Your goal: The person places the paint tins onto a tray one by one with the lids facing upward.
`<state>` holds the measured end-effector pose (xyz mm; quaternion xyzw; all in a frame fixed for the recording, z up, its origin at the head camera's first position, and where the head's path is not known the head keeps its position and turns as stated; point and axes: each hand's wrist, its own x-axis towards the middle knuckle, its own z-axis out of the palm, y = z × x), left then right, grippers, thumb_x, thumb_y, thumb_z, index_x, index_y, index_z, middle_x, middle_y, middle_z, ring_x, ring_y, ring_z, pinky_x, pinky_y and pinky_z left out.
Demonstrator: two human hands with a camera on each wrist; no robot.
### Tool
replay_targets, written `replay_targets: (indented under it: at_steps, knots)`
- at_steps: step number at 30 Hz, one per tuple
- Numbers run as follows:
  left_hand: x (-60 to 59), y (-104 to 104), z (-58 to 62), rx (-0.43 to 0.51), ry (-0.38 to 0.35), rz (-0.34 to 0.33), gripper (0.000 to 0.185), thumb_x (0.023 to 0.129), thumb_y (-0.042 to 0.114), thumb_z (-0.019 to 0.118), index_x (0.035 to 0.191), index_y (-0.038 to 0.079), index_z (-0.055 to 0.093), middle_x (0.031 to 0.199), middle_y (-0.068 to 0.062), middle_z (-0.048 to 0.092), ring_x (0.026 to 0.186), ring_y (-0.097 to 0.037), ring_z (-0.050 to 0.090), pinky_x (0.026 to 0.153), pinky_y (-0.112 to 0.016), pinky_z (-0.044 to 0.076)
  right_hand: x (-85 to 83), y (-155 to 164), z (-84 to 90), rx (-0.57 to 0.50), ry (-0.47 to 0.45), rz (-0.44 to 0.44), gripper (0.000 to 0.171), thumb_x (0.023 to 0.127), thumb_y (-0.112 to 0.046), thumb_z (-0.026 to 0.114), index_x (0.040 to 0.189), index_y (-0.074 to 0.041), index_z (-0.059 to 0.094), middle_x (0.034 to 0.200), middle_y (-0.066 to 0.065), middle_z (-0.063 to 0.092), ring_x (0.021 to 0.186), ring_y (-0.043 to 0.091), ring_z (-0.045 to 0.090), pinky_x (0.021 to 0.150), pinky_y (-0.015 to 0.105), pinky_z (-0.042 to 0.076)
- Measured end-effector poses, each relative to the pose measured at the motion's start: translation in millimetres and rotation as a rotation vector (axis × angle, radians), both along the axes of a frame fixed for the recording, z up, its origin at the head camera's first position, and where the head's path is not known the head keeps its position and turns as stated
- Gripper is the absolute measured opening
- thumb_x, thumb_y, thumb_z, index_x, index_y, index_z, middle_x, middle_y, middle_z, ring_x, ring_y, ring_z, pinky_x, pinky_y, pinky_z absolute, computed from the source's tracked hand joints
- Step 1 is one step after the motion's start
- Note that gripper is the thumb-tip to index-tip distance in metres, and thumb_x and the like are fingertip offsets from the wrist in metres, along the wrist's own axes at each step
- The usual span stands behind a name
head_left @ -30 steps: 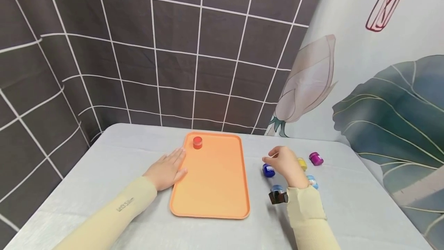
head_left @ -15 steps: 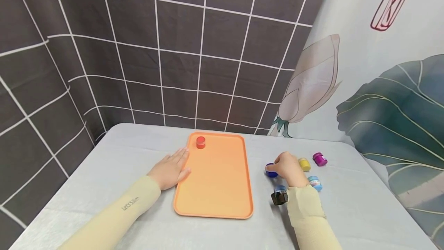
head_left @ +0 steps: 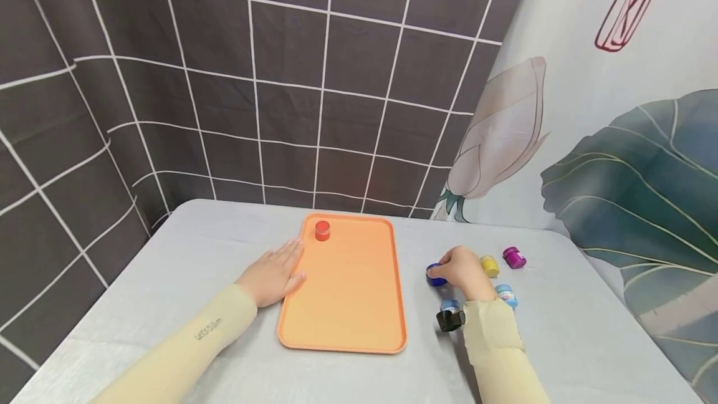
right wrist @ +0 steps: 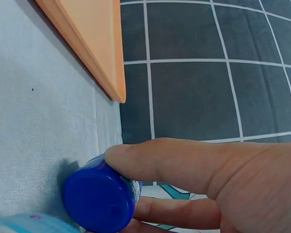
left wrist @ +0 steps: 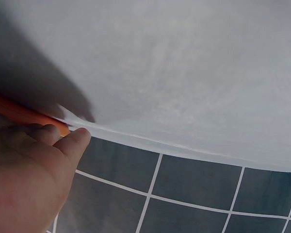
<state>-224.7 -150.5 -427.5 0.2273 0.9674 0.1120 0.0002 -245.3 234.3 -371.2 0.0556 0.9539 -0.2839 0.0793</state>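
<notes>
In the head view, my right hand (head_left: pixel 464 272) pinches a small dark blue jar (head_left: pixel 434 275) on the table, right of the orange tray (head_left: pixel 348 348). Up close in the right wrist view, the thumb presses the side of this blue jar (right wrist: pixel 98 200), with fingers on its other side. The jar's flat blue end faces the camera. My left hand (head_left: pixel 272 274) lies with straight fingers along the tray's left edge. A red jar (head_left: pixel 322 231) stands in the far left corner of the tray.
Around my right hand are a yellow jar (head_left: pixel 489 266), a purple jar (head_left: pixel 514 258) and a light blue jar (head_left: pixel 507 296). Another bluish jar (head_left: pixel 450 305) is partly hidden behind the black wrist camera (head_left: pixel 450 321). A dark tiled cloth (head_left: pixel 291 111) hangs behind the table.
A second ago the right hand hovered beside the blue jar with its fingers off it; it has come down and now pinches the jar. The left hand stays on the tray's edge.
</notes>
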Motion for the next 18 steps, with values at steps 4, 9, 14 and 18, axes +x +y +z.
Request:
replay_targets:
  at_steps: [4,9,14,18]
  knots:
    - [-1.0,0.9,0.8,-0.002,0.001,-0.001,0.068,0.106,0.039,0.046,0.155,-0.007,0.032,0.161,-0.022,0.032,0.15,-0.037,0.029,0.118,-0.06,0.028,-2.0,0.4,0.3,-0.005,0.003,-0.017,0.026,0.084,-0.015,0.082,0.092,0.005,0.068,0.083,0.013,0.066,0.076,0.025,0.058,0.067,0.034,0.052]
    - [-0.4,0.6,1.8,-0.008,-0.005,0.001,0.068,0.106,0.039,0.046,0.155,-0.007,0.032,0.161,-0.022,0.032,0.15,-0.037,0.029,0.118,-0.06,0.028,-1.9,-0.5,1.1,-0.043,0.007,-0.043,0.028,0.086,-0.015,0.081,0.1,0.007,0.069,0.09,0.015,0.068,0.082,0.027,0.06,0.077,0.041,0.055]
    - [-2.3,0.0,-0.8,-0.011,-0.002,0.002,0.069,0.106,0.041,0.045,0.155,-0.006,0.032,0.162,-0.021,0.031,0.15,-0.037,0.029,0.118,-0.06,0.028,-1.7,0.0,2.6,-0.089,0.063,-0.027,0.028,0.086,-0.015,0.079,0.101,0.007,0.07,0.095,0.016,0.07,0.084,0.028,0.061,0.079,0.044,0.055]
    - [-3.0,-0.3,-1.9,-0.009,0.0,0.0,0.069,0.106,0.041,0.044,0.155,-0.006,0.031,0.162,-0.021,0.031,0.15,-0.037,0.029,0.118,-0.06,0.028,-2.3,-1.2,2.7,-0.096,0.126,-0.013,0.031,0.085,-0.015,0.079,0.103,0.009,0.07,0.097,0.019,0.071,0.086,0.028,0.063,0.08,0.045,0.056]
